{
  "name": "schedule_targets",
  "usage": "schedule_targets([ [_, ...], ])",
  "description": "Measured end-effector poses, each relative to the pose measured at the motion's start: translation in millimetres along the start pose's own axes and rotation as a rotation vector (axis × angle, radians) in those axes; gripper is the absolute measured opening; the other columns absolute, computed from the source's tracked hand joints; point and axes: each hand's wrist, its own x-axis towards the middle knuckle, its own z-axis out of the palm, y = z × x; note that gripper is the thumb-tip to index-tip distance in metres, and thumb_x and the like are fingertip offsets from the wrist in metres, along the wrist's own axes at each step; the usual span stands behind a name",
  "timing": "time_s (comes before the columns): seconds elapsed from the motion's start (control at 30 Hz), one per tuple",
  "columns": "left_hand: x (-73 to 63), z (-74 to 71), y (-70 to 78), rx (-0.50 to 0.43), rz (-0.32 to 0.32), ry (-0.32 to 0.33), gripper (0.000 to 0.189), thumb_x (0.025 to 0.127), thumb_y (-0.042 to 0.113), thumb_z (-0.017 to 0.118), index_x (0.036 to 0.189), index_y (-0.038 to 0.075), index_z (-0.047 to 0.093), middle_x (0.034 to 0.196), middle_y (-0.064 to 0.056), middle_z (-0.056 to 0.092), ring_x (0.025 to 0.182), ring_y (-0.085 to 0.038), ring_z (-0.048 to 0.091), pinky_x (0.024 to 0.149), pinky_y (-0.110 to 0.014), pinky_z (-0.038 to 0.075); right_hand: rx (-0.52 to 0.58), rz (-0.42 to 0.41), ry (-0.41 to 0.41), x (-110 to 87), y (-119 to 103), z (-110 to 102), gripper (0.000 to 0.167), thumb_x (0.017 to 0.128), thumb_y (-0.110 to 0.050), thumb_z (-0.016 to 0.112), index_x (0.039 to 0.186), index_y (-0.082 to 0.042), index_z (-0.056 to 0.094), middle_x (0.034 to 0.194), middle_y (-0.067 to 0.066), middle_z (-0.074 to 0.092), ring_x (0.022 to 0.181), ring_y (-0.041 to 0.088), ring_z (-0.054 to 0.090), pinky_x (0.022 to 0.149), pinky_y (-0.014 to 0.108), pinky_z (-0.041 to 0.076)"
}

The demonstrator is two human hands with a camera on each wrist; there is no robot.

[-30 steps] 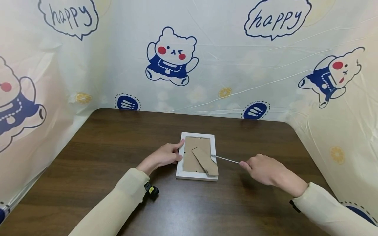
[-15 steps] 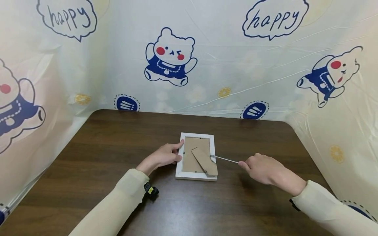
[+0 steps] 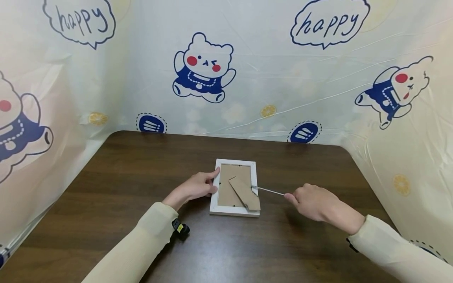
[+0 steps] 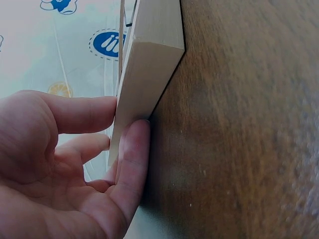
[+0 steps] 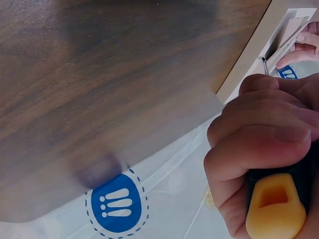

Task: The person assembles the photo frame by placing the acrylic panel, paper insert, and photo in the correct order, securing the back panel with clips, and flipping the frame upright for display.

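Note:
A white picture frame (image 3: 233,212) lies face down on the table, its brown backing board (image 3: 226,196) upward. The easel stand (image 3: 245,195) sits slanted across the board, reaching over the lower right border. My left hand (image 3: 196,186) grips the frame's left edge; in the left wrist view, fingertips (image 4: 102,112) touch the wooden border (image 4: 144,69) on two sides. My right hand (image 3: 315,202) holds a screwdriver, its thin metal shaft (image 3: 270,191) pointing left. The tip meets the frame's right inner edge beside the stand. In the right wrist view, fingers curl round its yellow and black handle (image 5: 276,214).
The dark wooden table (image 3: 159,157) extends around the frame. Behind it and along both sides hangs a pale curtain (image 3: 265,78) printed with bears and lettering. A black strap device (image 3: 181,229) sits at the left wrist.

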Motion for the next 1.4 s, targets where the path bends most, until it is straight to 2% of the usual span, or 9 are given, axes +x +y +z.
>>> schedule_targets([
  [0.3,-0.1,-0.6,0.6,0.004,0.001,0.002,0.079,0.097,0.012,0.069,0.167,0.022,0.033,0.093,-0.009,0.056,0.080,-0.021,0.059,0.075,-0.031,0.051,-0.031,0.002,0.000,1.6,-5,0,0.052,0.113,-0.039,0.048,0.067,-0.021,0.061,0.060,-0.003,0.046,0.058,0.015,0.051,0.065,0.039,0.049],
  [0.6,0.1,1.2,2.1,-0.003,0.004,-0.001,0.079,0.097,0.012,0.069,0.167,0.022,0.034,0.092,-0.009,0.056,0.079,-0.021,0.060,0.073,-0.030,0.049,-0.081,-0.009,0.010,1.1,-6,2,0.054,0.113,-0.040,0.047,0.064,-0.020,0.059,0.059,-0.003,0.047,0.057,0.015,0.053,0.065,0.041,0.052],
  [0.87,0.0,-0.9,1.9,0.009,-0.002,-0.002,0.078,0.098,0.014,0.069,0.167,0.023,0.032,0.094,-0.009,0.056,0.081,-0.022,0.060,0.075,-0.031,0.050,-0.169,-0.052,0.078,0.8,-12,-3,0.056,0.113,-0.037,0.049,0.059,-0.021,0.055,0.055,-0.001,0.049,0.054,0.015,0.056,0.061,0.044,0.056],
  [1.13,-1.1,0.0,2.5,0.018,0.000,0.003,0.078,0.098,0.013,0.069,0.166,0.023,0.035,0.093,-0.008,0.057,0.080,-0.021,0.059,0.074,-0.031,0.049,-0.303,-0.108,0.177,1.0,-24,-11,0.059,0.110,-0.032,0.056,0.053,-0.018,0.049,0.048,-0.001,0.043,0.042,0.015,0.047,0.044,0.035,0.048],
  [1.3,-2.2,2.5,6.3,0.036,0.011,0.005,0.077,0.097,0.013,0.069,0.166,0.023,0.036,0.090,-0.007,0.057,0.076,-0.020,0.057,0.070,-0.031,0.046,-0.354,-0.106,0.174,0.8,-29,-19,0.060,0.109,-0.034,0.057,0.053,-0.018,0.049,0.050,0.000,0.044,0.043,0.017,0.048,0.041,0.039,0.051],
  [1.4,-1.9,2.5,7.1,0.043,0.002,0.010,0.076,0.097,0.013,0.068,0.166,0.024,0.036,0.090,-0.007,0.057,0.075,-0.020,0.057,0.071,-0.031,0.046,-0.354,-0.101,0.174,-0.7,-28,-25,0.060,0.109,-0.036,0.058,0.053,-0.018,0.049,0.051,-0.001,0.042,0.042,0.017,0.047,0.041,0.037,0.050],
])
